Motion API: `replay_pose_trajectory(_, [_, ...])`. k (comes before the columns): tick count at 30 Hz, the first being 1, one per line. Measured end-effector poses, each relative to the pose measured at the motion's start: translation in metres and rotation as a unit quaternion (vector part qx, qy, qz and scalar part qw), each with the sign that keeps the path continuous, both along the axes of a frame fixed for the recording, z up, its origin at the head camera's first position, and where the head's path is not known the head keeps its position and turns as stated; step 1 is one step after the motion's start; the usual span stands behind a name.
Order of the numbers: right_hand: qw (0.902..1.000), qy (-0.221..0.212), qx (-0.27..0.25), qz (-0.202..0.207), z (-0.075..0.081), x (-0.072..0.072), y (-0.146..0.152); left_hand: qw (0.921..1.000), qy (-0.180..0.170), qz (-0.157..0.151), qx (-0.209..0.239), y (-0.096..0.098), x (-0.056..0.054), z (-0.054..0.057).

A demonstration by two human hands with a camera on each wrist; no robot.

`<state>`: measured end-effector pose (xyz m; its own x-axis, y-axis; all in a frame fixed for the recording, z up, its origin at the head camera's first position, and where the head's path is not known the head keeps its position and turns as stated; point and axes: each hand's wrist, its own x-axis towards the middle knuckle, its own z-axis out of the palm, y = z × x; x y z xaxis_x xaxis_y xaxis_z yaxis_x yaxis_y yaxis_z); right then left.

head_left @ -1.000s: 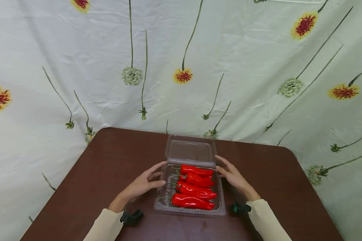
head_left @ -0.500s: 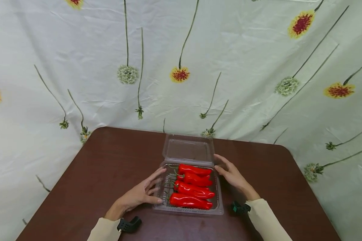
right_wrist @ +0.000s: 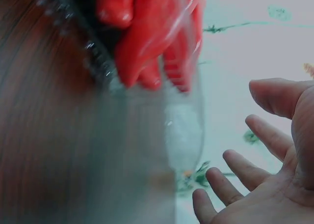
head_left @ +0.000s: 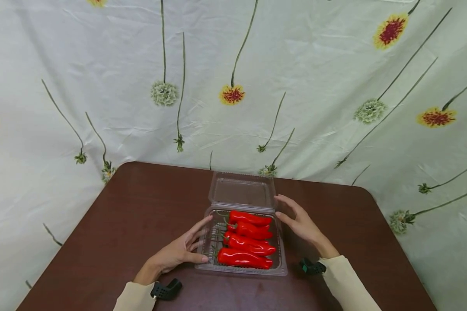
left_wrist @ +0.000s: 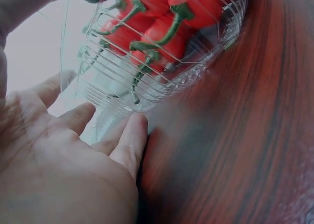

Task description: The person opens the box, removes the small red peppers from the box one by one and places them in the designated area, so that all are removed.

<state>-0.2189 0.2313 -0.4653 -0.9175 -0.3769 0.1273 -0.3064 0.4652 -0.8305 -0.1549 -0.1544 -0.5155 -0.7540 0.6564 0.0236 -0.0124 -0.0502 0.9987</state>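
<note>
A clear plastic clamshell box (head_left: 241,271) stands on the table with its lid (head_left: 242,192) laid back. Several red peppers with green stems lie in it, stems to the left; the front one (head_left: 244,258) is nearest me. My left hand (head_left: 176,250) is beside the box's left wall, fingers spread along it and thumb at the rim near the front corner. In the left wrist view its fingertips (left_wrist: 133,128) are close to the clear wall; contact is hard to tell. My right hand (head_left: 303,224) is beside the back right corner near the hinge, fingers spread and holding nothing.
The dark brown wooden table (head_left: 148,203) has rounded far corners. Behind it hangs a pale cloth (head_left: 132,56) printed with flowers. Black bands (head_left: 166,289) are on both wrists below cream sleeves.
My left hand has slid toward me along the box's left side, its thumb now near the front corner. My right hand has barely moved. The view has shifted slightly.
</note>
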Motion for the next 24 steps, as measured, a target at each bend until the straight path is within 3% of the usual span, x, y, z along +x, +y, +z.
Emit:
replay_pose_trajectory(5, [0.9989,0.025,0.026,0.029,0.017,0.008,-0.010,0.9999,-0.012,-0.001,-0.004,0.000,0.001,0.000])
replay_pose_trajectory(13, [0.9942,0.033,0.023,0.100,0.036,0.019,-0.033,0.9999,0.014,0.003,-0.001,0.000,-0.001,0.001])
replay_pose_trajectory(24, [0.9862,0.033,0.062,0.150,0.039,0.024,-0.049,0.9995,0.032,0.004,0.000,0.000,-0.002,0.002])
